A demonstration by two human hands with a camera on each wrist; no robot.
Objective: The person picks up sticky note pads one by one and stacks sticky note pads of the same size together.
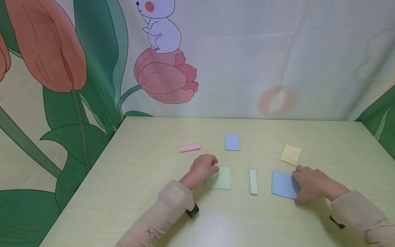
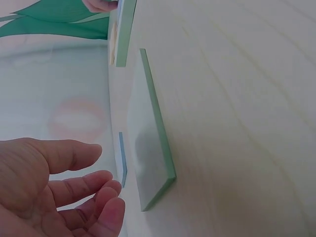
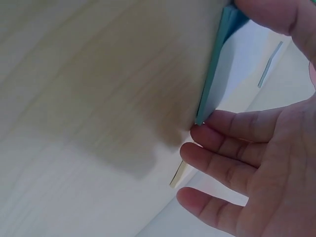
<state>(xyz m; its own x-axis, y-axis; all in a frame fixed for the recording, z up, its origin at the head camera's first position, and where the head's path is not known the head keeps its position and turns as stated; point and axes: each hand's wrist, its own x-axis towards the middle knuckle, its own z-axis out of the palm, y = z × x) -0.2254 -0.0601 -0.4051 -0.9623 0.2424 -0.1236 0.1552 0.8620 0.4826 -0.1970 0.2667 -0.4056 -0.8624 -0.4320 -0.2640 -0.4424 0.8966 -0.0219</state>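
My right hand [image 1: 316, 183] holds the large blue sticky note pad [image 1: 283, 185] by its right end, thumb at the near corner and fingertips at the far one. In the right wrist view the blue pad [image 3: 213, 69] spans the space between thumb and forefinger; the other fingers stand apart. My left hand [image 1: 202, 168] hovers over the far left part of a green square sticky note pad [image 1: 223, 179], its fingers loosely bent with nothing in them. The left wrist view shows this green pad [image 2: 153, 128] flat on the table, just beyond the fingertips.
A narrow pale green pad [image 1: 253, 182] lies between the two square pads. Farther back are a pink strip pad [image 1: 189, 148], a small blue pad [image 1: 232, 142] and a yellow pad [image 1: 290, 154] near my right fingers. A printed curtain [image 1: 231, 68] hangs behind the table [image 1: 148, 154].
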